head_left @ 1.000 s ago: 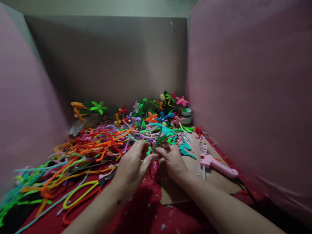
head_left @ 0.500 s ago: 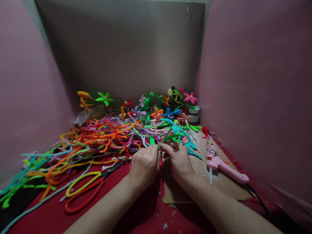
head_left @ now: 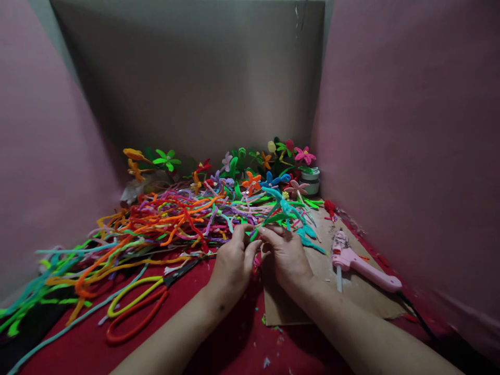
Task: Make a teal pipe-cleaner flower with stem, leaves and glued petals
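Note:
A teal pipe-cleaner flower with green leaves and a green stem is held just above the front of the pile. My right hand pinches the stem between thumb and fingers. Around the stem's lower end, the thumb and fingers of my left hand are curled loosely, the thumb standing a little off the forefinger. Exactly where the left fingertips touch the stem is partly hidden. More teal petals lie beyond my right hand, on a cardboard sheet.
Loose, many-coloured pipe cleaners heap up on the left and centre. Scissors with yellow and red handles lie left of my hands. A pink glue gun rests on the cardboard. Finished flowers and a white jar line the back.
My left hand has turned and loosened from a closed fist, so its thumb and forefinger now show apart. The teal flower has shifted slightly right and its petals show more.

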`<state>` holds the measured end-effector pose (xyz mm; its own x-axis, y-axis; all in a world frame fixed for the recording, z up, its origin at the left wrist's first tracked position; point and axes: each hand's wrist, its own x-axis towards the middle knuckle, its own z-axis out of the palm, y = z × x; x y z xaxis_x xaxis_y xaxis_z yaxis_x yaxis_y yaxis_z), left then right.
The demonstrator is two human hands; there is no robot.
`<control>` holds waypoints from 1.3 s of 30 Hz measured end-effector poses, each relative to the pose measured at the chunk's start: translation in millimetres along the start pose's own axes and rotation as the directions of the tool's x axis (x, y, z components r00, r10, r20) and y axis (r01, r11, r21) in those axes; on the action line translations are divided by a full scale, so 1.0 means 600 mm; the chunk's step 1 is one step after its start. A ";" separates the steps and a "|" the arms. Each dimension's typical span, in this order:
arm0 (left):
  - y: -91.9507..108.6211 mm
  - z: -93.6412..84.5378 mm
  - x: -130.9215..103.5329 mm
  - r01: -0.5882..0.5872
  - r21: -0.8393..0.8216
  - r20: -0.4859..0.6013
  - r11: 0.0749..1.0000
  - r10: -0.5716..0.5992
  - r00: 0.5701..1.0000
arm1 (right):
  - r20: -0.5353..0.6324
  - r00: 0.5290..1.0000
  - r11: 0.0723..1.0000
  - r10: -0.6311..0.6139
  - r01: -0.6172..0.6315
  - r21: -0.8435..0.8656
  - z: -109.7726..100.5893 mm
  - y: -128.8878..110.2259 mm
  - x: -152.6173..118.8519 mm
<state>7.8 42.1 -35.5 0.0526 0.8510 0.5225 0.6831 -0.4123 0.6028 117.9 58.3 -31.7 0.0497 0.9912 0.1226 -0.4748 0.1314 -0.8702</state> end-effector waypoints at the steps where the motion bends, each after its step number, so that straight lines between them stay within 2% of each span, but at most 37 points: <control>1: -0.006 0.002 -0.002 -0.118 0.148 -0.038 0.982 0.125 0.991 | -0.003 1.000 1.000 0.009 -0.009 0.023 0.000 0.002 0.001; 3: -0.014 0.003 -0.003 -0.332 0.403 -0.027 0.853 0.373 0.927 | -0.004 1.000 0.998 0.015 -0.015 0.059 -0.001 0.006 0.002; 5: -0.016 -0.001 0.000 -0.459 0.544 0.035 0.703 0.527 0.849 | -0.006 1.000 0.998 0.014 -0.013 0.062 -0.001 0.008 0.003; 7: -0.013 -0.007 0.002 -0.496 0.605 0.072 0.623 0.578 0.813 | -0.005 1.000 0.999 0.010 -0.010 0.040 0.000 0.009 0.002; 10: -0.006 -0.014 0.004 -0.480 0.631 0.064 0.609 0.575 0.815 | 0.007 1.000 1.000 0.013 -0.014 0.011 0.000 0.008 0.000; 12: -0.004 -0.015 0.004 -0.451 0.614 0.039 0.648 0.545 0.837 | 0.011 1.000 1.000 0.004 -0.004 -0.012 0.000 0.007 -0.002; 15: -0.004 -0.014 0.004 -0.400 0.469 -0.020 0.787 0.463 0.886 | 0.002 1.000 0.999 -0.014 0.014 -0.046 0.001 0.003 -0.005; 18: 0.000 -0.015 0.006 -0.275 0.218 -0.076 0.936 0.297 0.952 | 0.014 1.000 0.999 -0.024 0.025 -0.038 0.004 0.000 -0.007; 21: 0.007 -0.018 0.007 -0.110 0.006 -0.072 0.994 0.110 0.991 | 0.054 0.998 0.999 -0.034 0.036 -0.038 0.006 -0.003 -0.009; 25: 0.010 -0.020 0.005 0.012 -0.133 -0.054 0.991 -0.020 0.998 | 0.105 0.993 0.998 -0.047 0.050 -0.025 0.007 -0.001 -0.012; 28: 0.007 -0.021 0.006 0.084 -0.193 -0.040 0.978 -0.094 0.995 | 0.138 0.986 0.992 -0.088 0.100 -0.080 0.006 0.001 -0.013; 32: 0.006 -0.022 0.009 0.219 -0.355 0.059 0.909 -0.212 0.975 | 0.147 0.986 0.978 -0.084 0.110 -0.180 0.003 0.001 -0.013; 35: 0.006 -0.024 0.010 0.279 -0.450 0.136 0.848 -0.243 0.960 | 0.147 0.988 0.983 -0.051 0.076 -0.169 0.001 -0.001 -0.013; 39: 0.006 -0.033 0.012 0.275 -0.467 0.177 0.840 -0.216 0.960 | 0.180 0.981 0.973 -0.077 0.113 -0.200 -0.001 -0.008 -0.013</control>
<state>-4.0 40.3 -17.6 0.0319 0.9637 0.2649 0.2486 -0.2644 0.9318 120.2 49.8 -29.0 -0.0729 0.9591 0.2735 -0.2809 0.2434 -0.9284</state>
